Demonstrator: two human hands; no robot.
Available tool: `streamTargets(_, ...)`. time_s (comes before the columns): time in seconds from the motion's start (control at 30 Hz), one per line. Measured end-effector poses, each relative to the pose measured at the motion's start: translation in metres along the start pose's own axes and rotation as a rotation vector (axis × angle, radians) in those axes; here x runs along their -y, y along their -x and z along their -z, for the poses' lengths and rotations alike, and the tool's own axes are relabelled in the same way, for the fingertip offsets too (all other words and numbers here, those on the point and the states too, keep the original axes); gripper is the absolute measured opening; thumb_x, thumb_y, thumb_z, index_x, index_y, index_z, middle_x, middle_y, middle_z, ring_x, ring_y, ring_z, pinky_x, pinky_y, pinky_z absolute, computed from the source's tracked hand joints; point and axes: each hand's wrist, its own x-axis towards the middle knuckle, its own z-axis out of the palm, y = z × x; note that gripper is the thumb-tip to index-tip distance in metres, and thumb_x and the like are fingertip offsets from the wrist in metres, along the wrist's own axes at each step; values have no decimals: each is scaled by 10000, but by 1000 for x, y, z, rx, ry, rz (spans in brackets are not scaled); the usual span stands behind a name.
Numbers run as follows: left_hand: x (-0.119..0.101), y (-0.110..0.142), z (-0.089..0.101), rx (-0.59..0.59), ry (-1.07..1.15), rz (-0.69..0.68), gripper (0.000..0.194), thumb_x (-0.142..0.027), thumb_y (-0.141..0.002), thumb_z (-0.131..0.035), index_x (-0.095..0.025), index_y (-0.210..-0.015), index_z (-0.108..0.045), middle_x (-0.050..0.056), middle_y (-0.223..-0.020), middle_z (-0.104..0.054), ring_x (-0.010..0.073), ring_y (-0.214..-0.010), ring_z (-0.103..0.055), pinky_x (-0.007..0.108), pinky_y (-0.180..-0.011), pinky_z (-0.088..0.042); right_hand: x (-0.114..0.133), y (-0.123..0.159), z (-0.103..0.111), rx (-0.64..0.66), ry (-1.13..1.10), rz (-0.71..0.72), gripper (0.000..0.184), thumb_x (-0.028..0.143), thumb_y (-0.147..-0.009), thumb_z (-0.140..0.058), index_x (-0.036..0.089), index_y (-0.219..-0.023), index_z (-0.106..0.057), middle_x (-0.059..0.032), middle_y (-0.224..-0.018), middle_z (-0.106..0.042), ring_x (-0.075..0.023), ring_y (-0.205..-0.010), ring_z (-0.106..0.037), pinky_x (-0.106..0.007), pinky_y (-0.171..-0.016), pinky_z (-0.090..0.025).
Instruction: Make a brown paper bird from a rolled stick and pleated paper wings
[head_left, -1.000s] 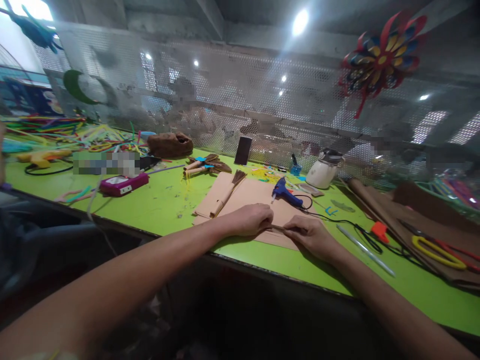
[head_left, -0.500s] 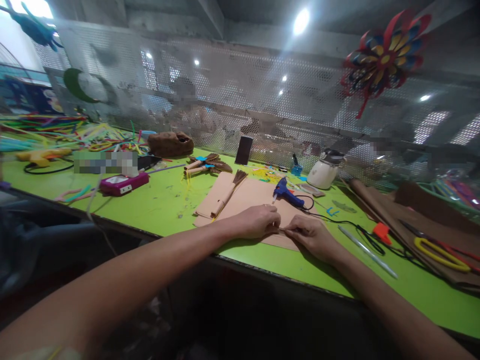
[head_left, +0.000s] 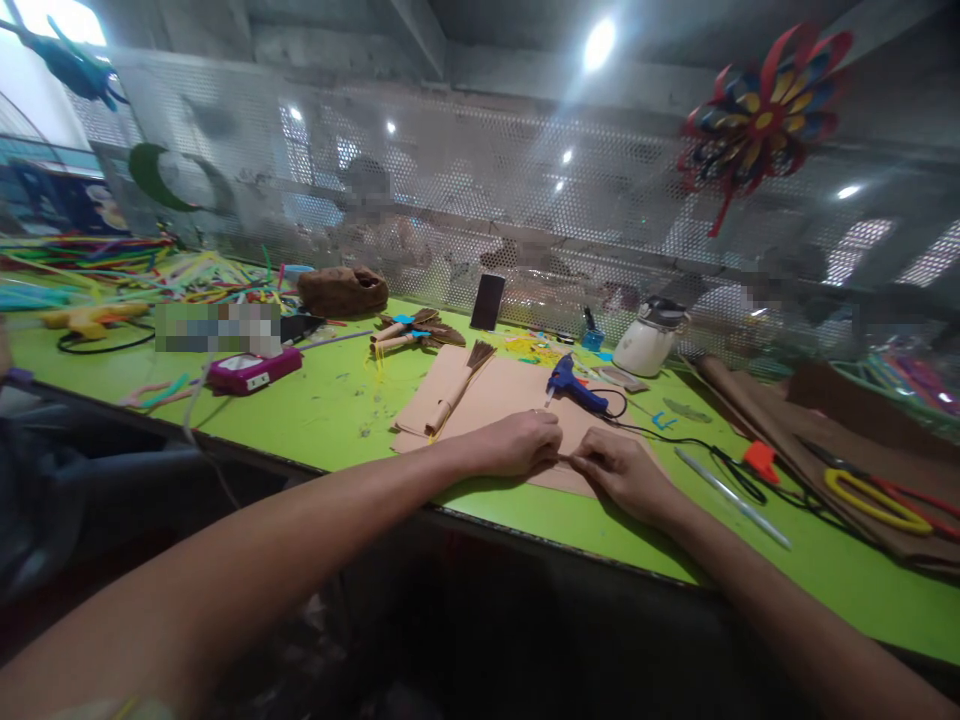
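Note:
Close together over the front part of a brown paper sheet [head_left: 517,385], my left hand [head_left: 521,442] and my right hand [head_left: 619,468] both have their fingertips pinched. A thin, small piece seems to run between them, too small to name. Just behind my hands, a blue glue gun [head_left: 574,385] lies on the sheet, its nozzle toward my left hand. Left of it rests a paper roll with dark bristles [head_left: 457,388], like a small brush. Both forearms reach in over the table's front edge.
A green table [head_left: 322,400] carries a magenta power strip [head_left: 255,370], a dark phone [head_left: 487,302] standing up, a white jug [head_left: 646,342], a silver pen [head_left: 733,497] and yellow-handled scissors [head_left: 874,500] on brown paper. A black cord [head_left: 690,442] runs rightward from the glue gun.
The view has shifted very slightly. Both hands keep almost the same pinched pose at the same place on the paper; nothing else has visibly moved.

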Motion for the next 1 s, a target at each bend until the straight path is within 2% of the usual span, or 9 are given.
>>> streamTargets(0.27, 2, 0, -1, -15, 56, 21, 133, -165, -814, -502, -148, -686, -536, 31, -740, -526, 126, -699, -483, 230, -651, -377, 5, -5, -1, 0, 40, 92, 143, 287, -839, -537, 186, -759, -598, -36, -718, -586, -156, -674, -537, -276, -623, -423)
streamTargets(0.37, 5, 0, -3, -20, 84, 36, 142, -188, -818, -514, -145, -684, -536, 26, -730, -524, 120, -680, -476, 225, -633, -371, 3, -8, -6, -29, 47, 110, 137, 298, -818, -568, 188, -741, -595, -27, -686, -581, -147, -627, -522, -259, -572, -405)
streamTargets(0.5, 6, 0, -3, -24, 109, 36, 128, -183, -810, -517, -145, -689, -527, 17, -718, -516, 111, -656, -462, 216, -611, -361, 1, -10, -6, -41, -6, 78, 151, 293, -811, -581, 183, -714, -611, -22, -656, -591, -137, -596, -521, -252, -561, -403)
streamTargets(0.67, 4, 1, 1, 0, 111, 57, 56, -131, -768, -526, -143, -715, -537, 20, -732, -523, 116, -667, -467, 221, -613, -364, -1, -9, -1, -25, -52, 69, 133, 280, -813, -574, 190, -790, -669, -24, -687, -608, -139, -628, -547, -251, -584, -425)
streamTargets(0.83, 3, 2, 2, -8, 55, 81, 88, -76, -741, -504, -151, -703, -531, 25, -752, -532, 124, -690, -470, 229, -625, -371, -16, -2, 8, -32, -43, -4, 159, 272, -800, -573, 183, -736, -688, -23, -649, -599, -140, -598, -542, -255, -561, -426)
streamTargets(1.0, 4, 2, 1, -8, 25, 101, 88, -84, -751, -499, -152, -705, -534, 28, -763, -540, 122, -688, -477, 223, -629, -379, -14, 2, 16, -62, -142, -97, 189, 286, -801, -580, 185, -933, -669, -67, -884, -662, -183, -793, -598, -298, -689, -468)
